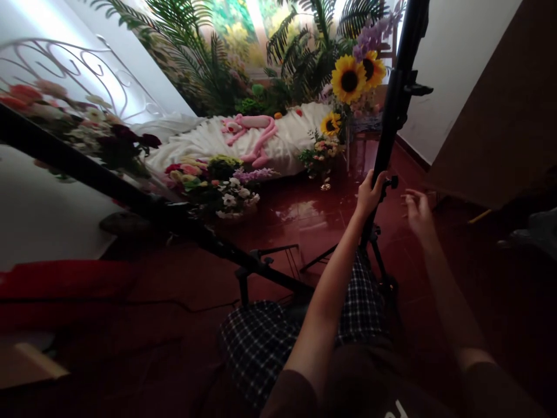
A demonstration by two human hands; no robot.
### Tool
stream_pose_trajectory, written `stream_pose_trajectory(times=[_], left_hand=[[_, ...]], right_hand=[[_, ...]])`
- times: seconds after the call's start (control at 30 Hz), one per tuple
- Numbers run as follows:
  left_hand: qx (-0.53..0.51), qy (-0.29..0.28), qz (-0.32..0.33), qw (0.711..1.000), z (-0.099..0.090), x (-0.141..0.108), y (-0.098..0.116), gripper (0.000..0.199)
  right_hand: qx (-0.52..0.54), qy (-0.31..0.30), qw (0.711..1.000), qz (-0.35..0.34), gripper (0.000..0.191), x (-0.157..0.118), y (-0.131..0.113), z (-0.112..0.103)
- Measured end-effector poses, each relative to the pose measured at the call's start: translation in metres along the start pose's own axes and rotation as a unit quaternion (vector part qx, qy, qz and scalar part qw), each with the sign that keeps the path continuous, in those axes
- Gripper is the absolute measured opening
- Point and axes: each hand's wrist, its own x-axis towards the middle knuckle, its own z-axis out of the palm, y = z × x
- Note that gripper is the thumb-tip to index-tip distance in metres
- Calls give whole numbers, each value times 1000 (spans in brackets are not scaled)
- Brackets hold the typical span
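My left hand (369, 196) is wrapped around the black upright pole of a light stand (392, 96), just beside a clamp knob (393, 182) that sticks out to the right. My right hand (419, 213) hangs in the air right of the pole, its fingers apart and slightly bent, touching nothing. The stand's dark legs (378, 261) spread below, near my knee in checked cloth. The top of the pole runs out of view.
A second black stand pole (108, 181) slants across the left. Beyond lies a bed with white cloth (187, 145), a pink plush toy (256, 123), flower bunches (237, 197) and sunflowers (348, 79). A brown board (491, 133) leans at right; a cable (165, 301) crosses at left.
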Motion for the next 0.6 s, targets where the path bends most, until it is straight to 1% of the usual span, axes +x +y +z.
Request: stream_pose_trajectory(times=[0.03,0.1,0.17,0.27,0.33,0.4,0.47,0.6], left_hand=[[-1,2,5,1000,1,0,0,34],[-3,6,17,1000,1,0,-2,34],[4,12,27,1000,2,0,-3,33],[14,23,33,999,1,-1,-3,33],[12,23,33,999,1,-1,-2,34],[8,19,27,999,1,-2,-1,36],[7,19,22,1000,2,-3,-1,38],[-3,29,33,999,3,-4,-2,41]], right_hand=[[-38,3,998,-47,38,9,-5,4],[-113,1,985,-127,39,27,-16,13],[-180,-27,967,-179,40,42,-26,24],[-258,-95,941,-199,43,53,-34,38],[-280,-112,933,-199,43,55,-35,39],[-278,-108,932,-206,38,54,-33,34],[-276,-115,932,-204,33,52,-33,21],[-306,-167,918,-189,43,52,-39,-6]])
